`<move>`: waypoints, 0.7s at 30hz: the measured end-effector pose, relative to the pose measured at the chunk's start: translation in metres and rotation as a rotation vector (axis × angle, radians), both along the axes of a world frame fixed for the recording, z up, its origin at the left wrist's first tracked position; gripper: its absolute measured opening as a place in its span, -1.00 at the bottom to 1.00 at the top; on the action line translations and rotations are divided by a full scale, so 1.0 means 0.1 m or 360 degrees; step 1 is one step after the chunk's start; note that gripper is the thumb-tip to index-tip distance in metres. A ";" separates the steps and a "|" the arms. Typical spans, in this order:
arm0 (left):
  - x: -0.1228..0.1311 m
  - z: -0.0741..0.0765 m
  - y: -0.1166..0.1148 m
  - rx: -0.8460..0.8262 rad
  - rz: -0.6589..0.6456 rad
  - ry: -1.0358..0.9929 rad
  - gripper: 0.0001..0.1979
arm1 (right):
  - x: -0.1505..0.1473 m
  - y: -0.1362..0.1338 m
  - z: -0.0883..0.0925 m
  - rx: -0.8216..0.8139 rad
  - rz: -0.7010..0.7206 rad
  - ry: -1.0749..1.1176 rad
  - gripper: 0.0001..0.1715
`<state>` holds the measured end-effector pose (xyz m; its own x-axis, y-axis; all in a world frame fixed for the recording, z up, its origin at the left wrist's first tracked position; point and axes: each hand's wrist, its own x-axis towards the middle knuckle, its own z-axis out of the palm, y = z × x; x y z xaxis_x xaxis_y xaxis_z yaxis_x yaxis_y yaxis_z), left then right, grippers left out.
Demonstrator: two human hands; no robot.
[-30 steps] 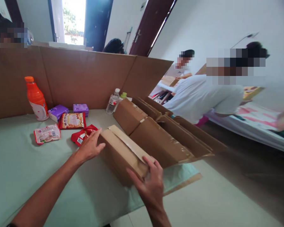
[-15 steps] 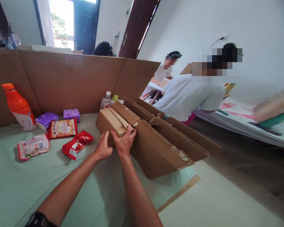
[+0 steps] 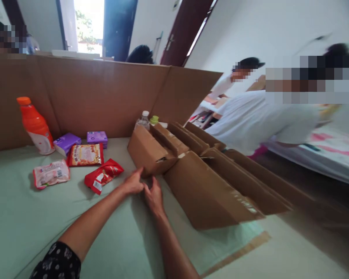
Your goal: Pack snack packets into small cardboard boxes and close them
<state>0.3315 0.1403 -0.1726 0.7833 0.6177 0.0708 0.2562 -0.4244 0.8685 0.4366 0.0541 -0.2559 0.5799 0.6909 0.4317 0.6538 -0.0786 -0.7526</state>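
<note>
Head view, angular cardboard box (image 3: pixel 147 147), left hand (image 3: pixel 133 185), right hand (image 3: pixel 155 198) beside, fingers' clasp unclear

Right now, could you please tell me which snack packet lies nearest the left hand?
The mostly red packet, just beside the left hand; the pink packet and the red-edged yellow packet both lie farther from it.

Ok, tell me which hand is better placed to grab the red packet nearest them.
Probably the left hand: it lies between the red packet and the right hand, so its reach looks shorter; the right would likely have to cross it.
</note>
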 end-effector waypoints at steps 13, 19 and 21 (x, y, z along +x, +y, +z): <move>-2.41 0.36 -1.13 0.0196 0.0102 0.0381 -0.39 | -1.01 0.28 0.33 -0.0182 0.0561 -0.0620 -0.16; -3.58 0.61 -0.80 0.0470 0.0746 0.0480 -0.61 | -1.34 0.78 0.45 -0.0118 0.0625 -0.0861 -0.65; -3.97 0.82 -0.59 0.0591 0.1048 0.0523 -0.63 | -1.43 0.88 0.46 -0.0060 0.0660 -0.0843 -0.60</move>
